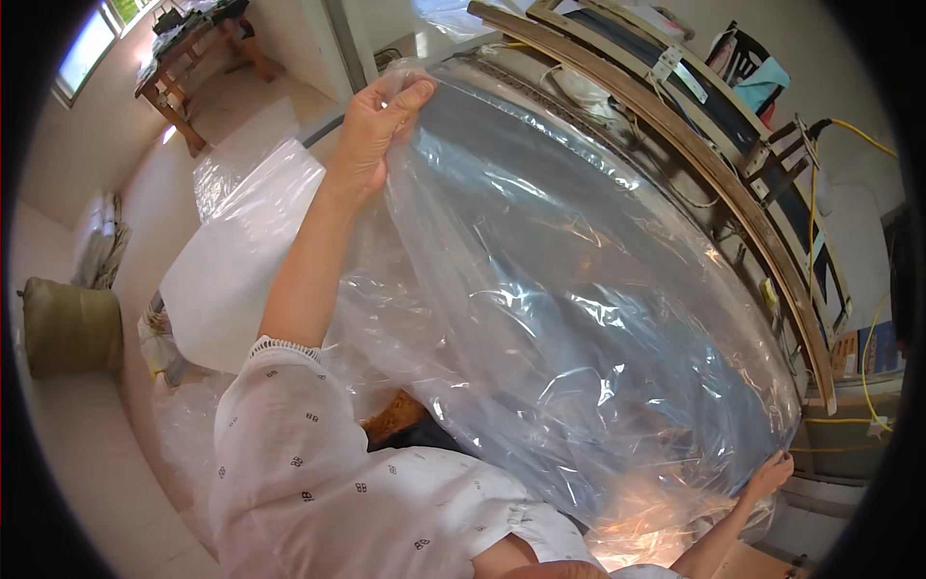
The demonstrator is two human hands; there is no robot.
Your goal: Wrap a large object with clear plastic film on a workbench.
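Clear, glossy plastic sheet [540, 289] takes up most of the view, stretched on a slant between two bare hands, all creases and shiny highlights. It's right in front of the person's body, on the near side of a long brown wooden rail [822, 367]. Left hand [379, 130] is up at the top with thumb and fingers closed on a bunched corner of the plastic. Right hand [770, 475] is way down at the lower right, fingers curled in at the plastic's edge; looks like a pinch, but it's too small to tell how tight. Orange-ish glow shows through near the bottom. Off to the left there's a milky white plastic sheet [246, 251], plus an olive-green cylinder [72, 326] by the wall. Yellow cable [863, 135] hangs around the far right.
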